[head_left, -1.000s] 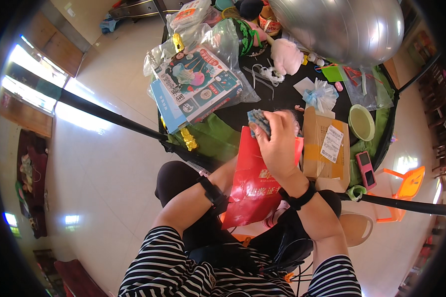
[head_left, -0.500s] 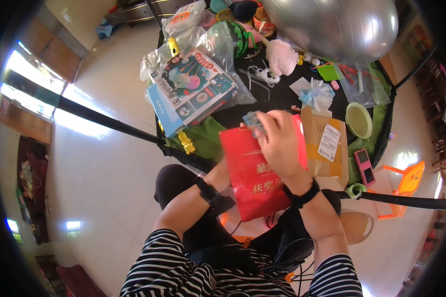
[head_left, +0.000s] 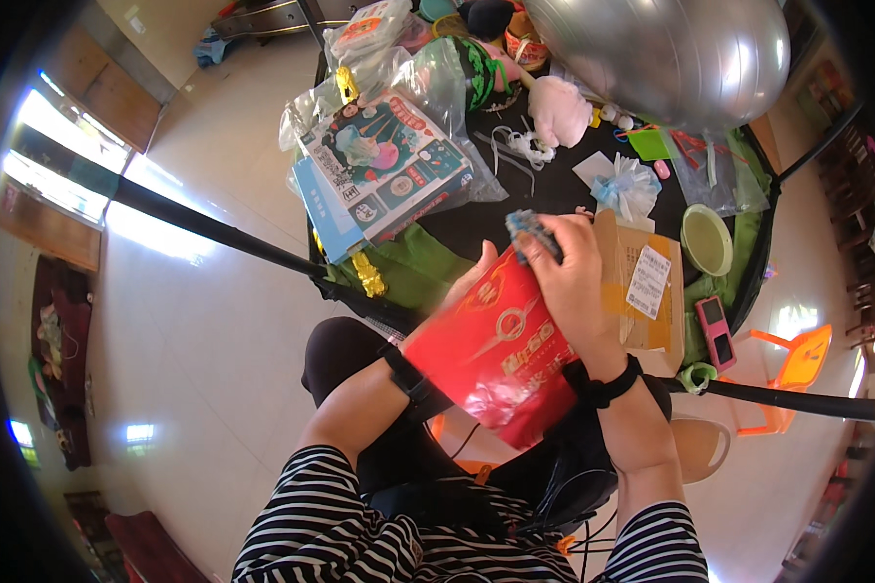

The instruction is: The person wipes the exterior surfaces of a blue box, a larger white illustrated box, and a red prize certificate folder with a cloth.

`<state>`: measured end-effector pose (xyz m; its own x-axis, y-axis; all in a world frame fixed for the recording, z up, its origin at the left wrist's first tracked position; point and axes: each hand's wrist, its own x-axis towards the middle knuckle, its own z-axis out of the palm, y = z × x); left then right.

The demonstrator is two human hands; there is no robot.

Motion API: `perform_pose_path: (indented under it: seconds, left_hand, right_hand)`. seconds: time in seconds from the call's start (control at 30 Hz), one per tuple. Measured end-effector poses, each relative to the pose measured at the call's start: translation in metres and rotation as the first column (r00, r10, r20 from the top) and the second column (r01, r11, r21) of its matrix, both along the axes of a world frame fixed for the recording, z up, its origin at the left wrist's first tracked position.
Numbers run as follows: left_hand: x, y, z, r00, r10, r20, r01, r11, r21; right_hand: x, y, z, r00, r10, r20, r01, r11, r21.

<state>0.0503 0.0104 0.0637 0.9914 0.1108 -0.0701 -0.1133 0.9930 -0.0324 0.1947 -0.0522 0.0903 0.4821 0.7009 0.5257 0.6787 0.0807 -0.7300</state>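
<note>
A red certificate folder [head_left: 496, 340] with gold print tilts above my lap, its shiny lower part catching the light. My left hand [head_left: 470, 280] grips its upper left edge; the thumb shows and the other fingers are hidden behind it. Over its upper right side is my right hand [head_left: 572, 267], closed on a small crumpled blue-grey bundle [head_left: 531, 235] whose kind I cannot make out. Whether the right hand also presses on the folder is hidden.
A round black surface ahead carries a cardboard box [head_left: 642, 291], a green bowl [head_left: 706, 239], a pink-framed device [head_left: 716, 332], a craft box [head_left: 389, 165], a plush toy [head_left: 558, 112] and a large silver balloon [head_left: 666, 58]. An orange chair [head_left: 797, 364] stands right.
The red folder has turned clockwise and its lower end has swung lower. My right hand has moved slightly right with the blue-grey bundle. My left hand has come into view at the folder's edge.
</note>
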Motion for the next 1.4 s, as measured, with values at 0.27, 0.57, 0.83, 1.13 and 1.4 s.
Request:
perform_pose_path:
  seconds: [0.27, 0.57, 0.83, 1.13, 1.4]
  left_hand:
    - [0.003, -0.006, 0.013, 0.994, 0.096, -0.05, -0.094, 0.994, 0.047]
    - [0.001, 0.014, 0.006, 0.984, 0.175, 0.042, -0.177, 0.983, 0.043]
    - [-0.007, 0.026, 0.023, 0.963, 0.268, -0.027, -0.26, 0.95, 0.173]
    - [-0.02, 0.026, 0.026, 0.971, 0.239, -0.018, -0.231, 0.953, 0.194]
    - [-0.008, 0.034, -0.038, 0.961, 0.218, 0.172, -0.241, 0.961, 0.132]
  right_hand:
    - [0.004, -0.002, -0.005, 0.962, -0.087, 0.26, 0.091, 0.996, -0.004]
    - [-0.01, -0.009, 0.013, 0.951, 0.14, 0.275, -0.154, 0.988, 0.032]
    - [0.004, -0.006, 0.0, 0.965, -0.002, 0.262, -0.001, 1.0, 0.011]
    - [0.028, -0.005, -0.004, 0.948, 0.07, -0.312, -0.136, 0.971, -0.196]
    - [0.071, -0.003, -0.014, 0.455, -0.078, -0.887, 0.184, 0.983, 0.008]
